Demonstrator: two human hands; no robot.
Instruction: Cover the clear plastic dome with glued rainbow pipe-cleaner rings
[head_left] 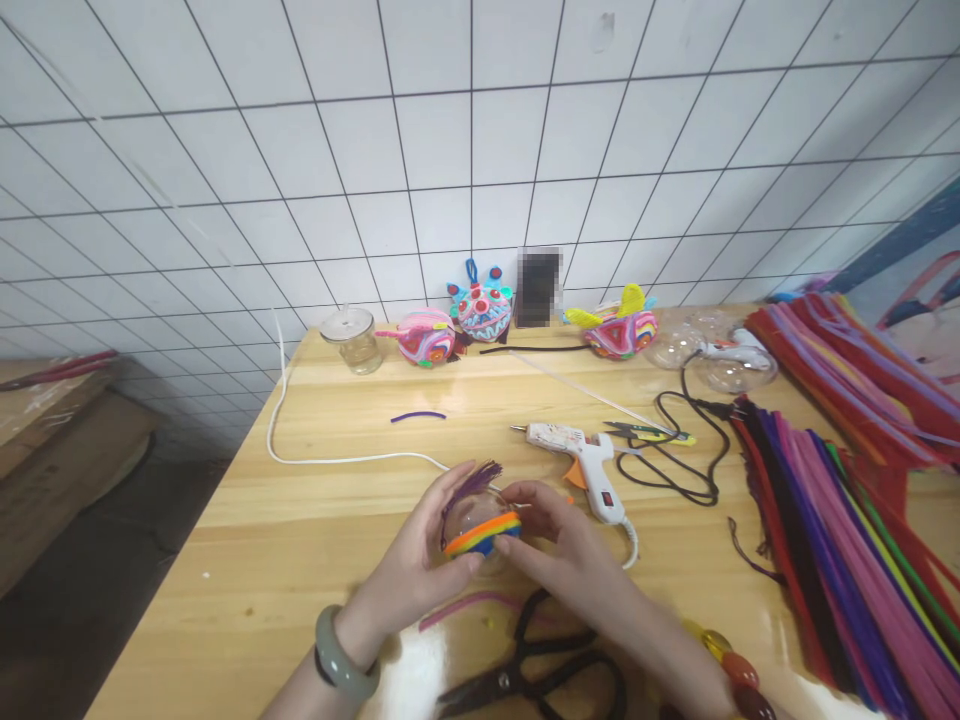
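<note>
Between my two hands is a clear plastic ball (472,512) with a band of orange, yellow and blue pipe cleaners (482,535) around it and a dark purple tassel (480,483) at its top left. My left hand (427,560) curls around the ball's left side, thumb near the band. On the right side, my right hand (551,540) grips it with thumb and fingers. Black-handled scissors (504,682) lie below my hands, beside a pink pipe cleaner (469,603). Just beyond my right hand rests a white glue gun (574,445), its nozzle pointing left.
Finished fuzzy ornaments (484,308) stand along the tiled wall, near a glass jar (352,340). Bundles of coloured pipe cleaners (825,540) cover the right side. Clear plastic balls (735,368) sit at the back right. A white cord (337,461) and a black cord (724,455) cross the table.
</note>
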